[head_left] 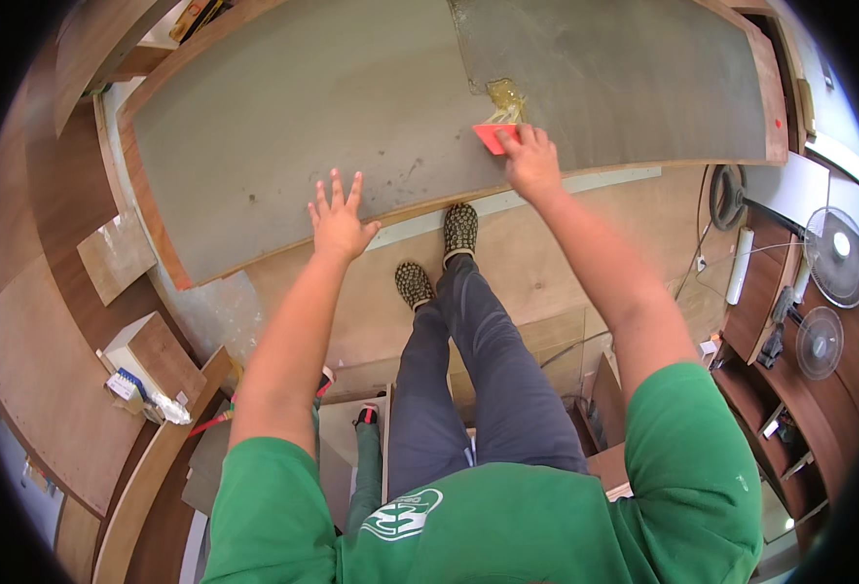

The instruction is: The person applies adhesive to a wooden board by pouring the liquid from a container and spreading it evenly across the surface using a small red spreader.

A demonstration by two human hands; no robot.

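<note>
Spreader (491,138), flat and red, lies on or just over a wide grey board (303,92), right of the board's middle and near the edge closest to the person. The right hand (533,164) holds it: thumb and fingers are closed on its right part, so no gap separates hand and tool. The spreader reaches out to the left of the fingertips. Its long edge runs roughly left to right and faces away from the person, toward a patch of yellowish, shiny glue (507,97). The glue sits directly beyond that edge, with streaks running down to it, along the left border of a darker area (634,83) of the board.

The left hand (340,229) is well apart, to the left, at the board's near edge. Its fingers are spread wide and grasp nothing; whether the palm presses down cannot be told.
</note>
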